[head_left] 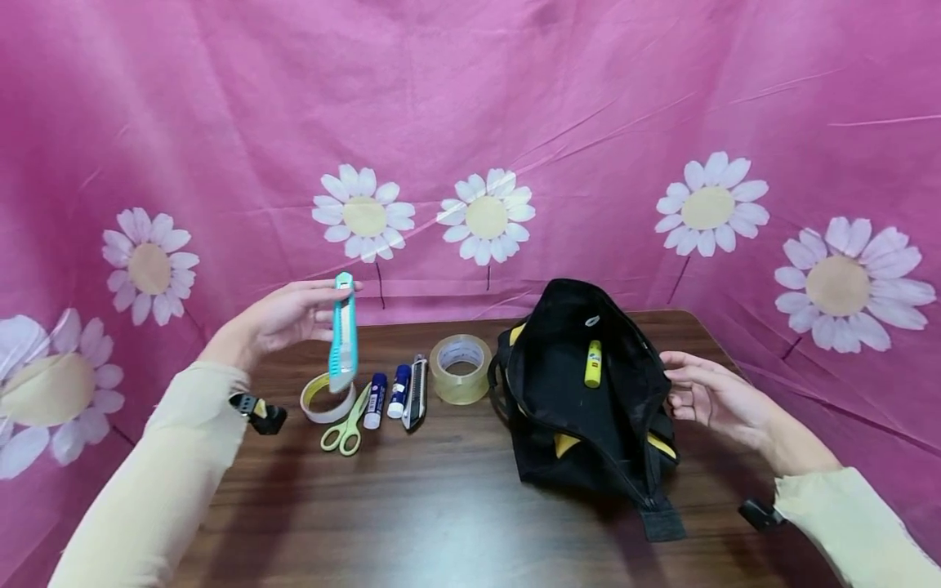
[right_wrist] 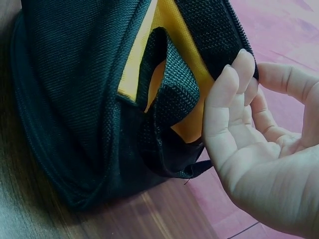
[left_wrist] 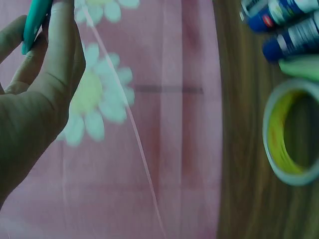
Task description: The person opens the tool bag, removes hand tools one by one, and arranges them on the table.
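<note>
My left hand (head_left: pixel 294 314) holds a turquoise box cutter (head_left: pixel 344 331) upright between thumb and fingers, above the tape and scissors. In the left wrist view only a bit of the cutter (left_wrist: pixel 36 22) shows past the fingers. At the right, my right hand (head_left: pixel 709 400) pinches the rim of an open black bag (head_left: pixel 544 449) with yellow panels. The right wrist view shows the thumb and fingertips on the zipper edge (right_wrist: pixel 249 50), beside a webbing strap (right_wrist: pixel 174 94). A yellow glue stick or marker (head_left: pixel 592 364) lies inside the bag.
On the wooden table (head_left: pixel 412 514), left of the bag, lie a clear tape roll (head_left: pixel 461 384), a black-and-clear cutter (head_left: pixel 416 394), two blue glue sticks (head_left: pixel 376 400), green scissors (head_left: pixel 345 429) and a yellow-cored tape roll (head_left: pixel 314 412). A pink flowered cloth (head_left: pixel 456 98) hangs behind.
</note>
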`<action>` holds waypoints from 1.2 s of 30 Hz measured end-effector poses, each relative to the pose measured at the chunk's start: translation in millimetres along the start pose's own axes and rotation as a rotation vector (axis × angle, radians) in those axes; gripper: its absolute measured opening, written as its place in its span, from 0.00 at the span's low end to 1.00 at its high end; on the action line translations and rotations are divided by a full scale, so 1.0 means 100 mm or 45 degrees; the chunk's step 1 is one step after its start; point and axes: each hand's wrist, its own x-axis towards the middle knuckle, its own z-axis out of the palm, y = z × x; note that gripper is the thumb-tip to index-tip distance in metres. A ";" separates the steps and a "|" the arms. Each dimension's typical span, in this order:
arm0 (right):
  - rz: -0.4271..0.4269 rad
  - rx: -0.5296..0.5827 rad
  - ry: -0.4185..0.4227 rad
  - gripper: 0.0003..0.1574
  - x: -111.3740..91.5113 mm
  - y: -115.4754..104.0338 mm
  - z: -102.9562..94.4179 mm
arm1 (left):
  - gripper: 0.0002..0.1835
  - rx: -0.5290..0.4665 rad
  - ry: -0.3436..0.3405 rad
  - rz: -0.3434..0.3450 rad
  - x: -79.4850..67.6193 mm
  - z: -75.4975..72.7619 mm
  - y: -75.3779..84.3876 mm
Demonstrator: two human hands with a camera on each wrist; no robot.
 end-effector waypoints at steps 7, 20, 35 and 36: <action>-0.013 0.002 -0.020 0.32 0.00 0.02 0.00 | 0.11 -0.045 0.160 -0.005 -0.31 -0.40 -0.22; -0.006 -0.063 0.091 0.29 0.00 0.01 0.00 | 0.13 0.113 0.294 -0.172 -0.53 -0.92 -1.05; -0.039 -0.021 0.056 0.31 -0.06 0.03 -0.01 | 0.33 0.060 0.413 -0.260 -0.45 -1.01 -1.63; -0.038 -0.020 0.054 0.31 -0.05 0.04 -0.01 | 0.35 0.072 0.410 -0.268 -0.46 -1.02 -1.64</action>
